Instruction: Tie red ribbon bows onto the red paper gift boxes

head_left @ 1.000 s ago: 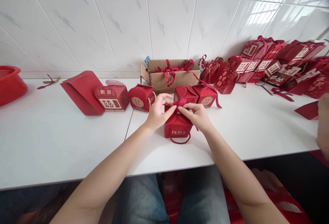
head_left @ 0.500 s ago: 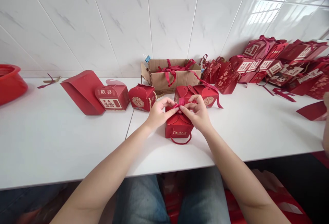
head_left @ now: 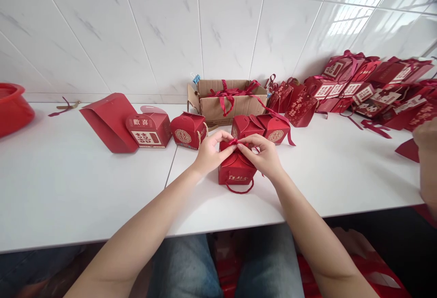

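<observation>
Our left hand (head_left: 212, 153) and right hand (head_left: 264, 153) pinch the red ribbon (head_left: 233, 141) between thumbs and fingers, nearly meeting. Directly beneath our grip sits the red box (head_left: 236, 172); beyond it stands the cardboard box (head_left: 230, 106).

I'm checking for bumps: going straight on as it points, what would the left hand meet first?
The red ribbon touching the left hand, then probably the right hand; depth is unclear.
</observation>
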The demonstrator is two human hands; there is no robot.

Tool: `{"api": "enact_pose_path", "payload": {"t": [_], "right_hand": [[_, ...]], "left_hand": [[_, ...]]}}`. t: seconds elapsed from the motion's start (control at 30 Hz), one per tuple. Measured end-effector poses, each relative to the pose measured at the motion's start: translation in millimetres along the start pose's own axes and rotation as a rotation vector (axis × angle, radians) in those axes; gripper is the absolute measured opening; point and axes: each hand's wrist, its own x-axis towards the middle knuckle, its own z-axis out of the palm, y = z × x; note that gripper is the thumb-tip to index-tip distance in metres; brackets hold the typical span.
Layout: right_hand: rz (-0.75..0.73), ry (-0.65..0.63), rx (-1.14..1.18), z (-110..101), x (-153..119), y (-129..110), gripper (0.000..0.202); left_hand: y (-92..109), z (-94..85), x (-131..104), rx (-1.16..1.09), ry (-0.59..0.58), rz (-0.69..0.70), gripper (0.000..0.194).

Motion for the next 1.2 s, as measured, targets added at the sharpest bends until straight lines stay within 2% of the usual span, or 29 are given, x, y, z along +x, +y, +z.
{"api": "enact_pose_path", "payload": {"t": [0.1, 0.27, 0.43, 0.5, 0.73, 0.83, 0.93, 1.03, 1.2], "right_hand": [[-0.02, -0.026, -0.044, -3, 1, 0, 0.018], [0.032, -0.014, -0.046, -4, 2, 3, 0.014], [0.176, -0.062, 0.063, -5, 3, 1, 0.015], [0.244, -0.092, 0.154, -5, 2, -1, 0.017], [0.353, -0.22, 0.405, -3, 2, -4, 0.021], [0.364, -0.226, 0.442, -2, 1, -3, 0.022], [0.38, -0.211, 0.462, -2, 1, -3, 0.023], [0.39, -0.201, 0.46, -2, 2, -4, 0.023], [0.377, -0.226, 0.365, -4, 1, -8, 0.022]], "left_hand": [[1, 0.6, 0, 0.029, 0.017, 0.021, 0.009], [2, 0.7, -1, 0.036, 0.01, 0.034, 0.013], [2, -5.3, -1, 0.022, -0.077, 0.018, 0.035], [2, -7.5, -1, 0.021, -0.099, 0.008, 0.039], [-1, -3.1, 1, 0.079, -0.051, -0.007, 0.033], [2, -4.5, 1, 0.176, 0.005, 0.053, 0.02], [10, -10.4, -1, 0.284, -0.078, 0.087, 0.004], [17, -14.3, -2, 0.351, -0.201, 0.051, 0.011], [17, -12.7, -1, 0.375, -0.146, -0.033, 0.016]]}}
